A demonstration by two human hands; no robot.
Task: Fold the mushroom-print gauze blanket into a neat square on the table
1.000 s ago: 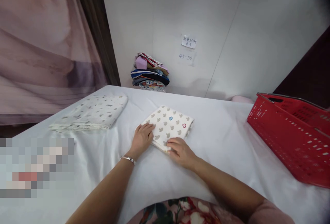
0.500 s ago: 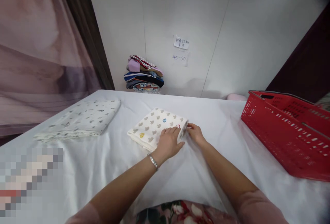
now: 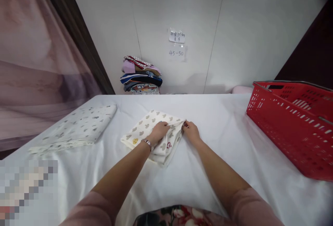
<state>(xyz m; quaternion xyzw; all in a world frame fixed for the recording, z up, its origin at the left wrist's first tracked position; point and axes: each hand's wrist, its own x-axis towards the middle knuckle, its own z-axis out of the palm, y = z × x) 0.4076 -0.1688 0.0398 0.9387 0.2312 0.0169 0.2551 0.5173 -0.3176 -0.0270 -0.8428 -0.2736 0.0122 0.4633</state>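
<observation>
A folded white cloth (image 3: 145, 123) printed with grey mushroom-like shapes and a few coloured ones lies in front of me. My left hand (image 3: 158, 133), with a silver bracelet at its wrist, is closed on the cloth's upper layer near the middle, fingertips partly hidden. At the far right corner, my right hand (image 3: 191, 131) pinches the cloth's edge between thumb and fingers. A ridge of fabric runs between both hands, and the near right part hangs in loose, uneven layers. To the left lies another folded white cloth (image 3: 80, 125) with small dark prints.
A red plastic basket (image 3: 283, 125) stands on the right of the white-covered table (image 3: 218, 115). Behind the table, a stack of folded fabrics (image 3: 142, 77) rests near the wall. Handwritten paper signs (image 3: 177, 45) hang there. A pink curtain (image 3: 39, 73) hangs at the left.
My left hand has gone from lying flat on the cloth to gripping its top layer, shifting left. The cloth's right side is now creased and raised. My view has shifted slightly.
</observation>
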